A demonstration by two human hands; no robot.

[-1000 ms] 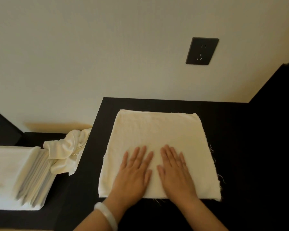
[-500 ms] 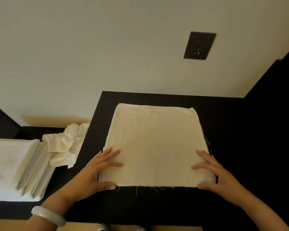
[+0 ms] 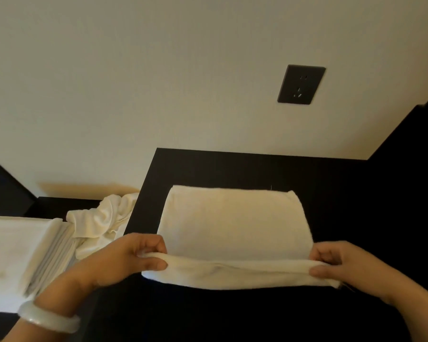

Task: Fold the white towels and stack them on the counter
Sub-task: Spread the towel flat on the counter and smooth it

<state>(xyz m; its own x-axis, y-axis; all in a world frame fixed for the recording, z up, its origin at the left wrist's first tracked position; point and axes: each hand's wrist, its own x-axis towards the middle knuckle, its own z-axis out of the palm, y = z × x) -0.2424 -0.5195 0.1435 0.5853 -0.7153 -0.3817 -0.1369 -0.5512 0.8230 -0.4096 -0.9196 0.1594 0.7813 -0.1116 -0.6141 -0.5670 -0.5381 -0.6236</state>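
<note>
- On the black counter (image 3: 232, 169) straight ahead of me lies the white towel (image 3: 235, 225) I am folding. Its far edge is flat near the wall and its near edge is raised off the surface.
- My left hand (image 3: 131, 260) pinches the near left corner, thumb on my side of the cloth and fingers curled over the far side, so the layers hold together.
- My right hand (image 3: 341, 265) pinches the near right corner in the same way. Gripping both corners at once makes the raised edge run taut and straight between them.
- I judge this to be the start of a fold in half, with the near edge to be carried over to meet the far edge. The far half lies flat to serve as the base.
- The next move, I think, calls for matching corner to corner before letting go, since soft cloth like this sags in the middle and could land skewed.
- To my left sits a stack of folded towels (image 3: 15, 245), where this one belongs once done. Whether that surface is level with the counter or lower I cannot tell from this angle.
- Between the stack and the counter's edge lies a crumpled towel (image 3: 101, 220), not yet folded, so the task looks partway through.
- A pale bracelet (image 3: 47, 317) circles my left wrist, and a dark wall socket (image 3: 301, 84) sits on the wall above the counter.
</note>
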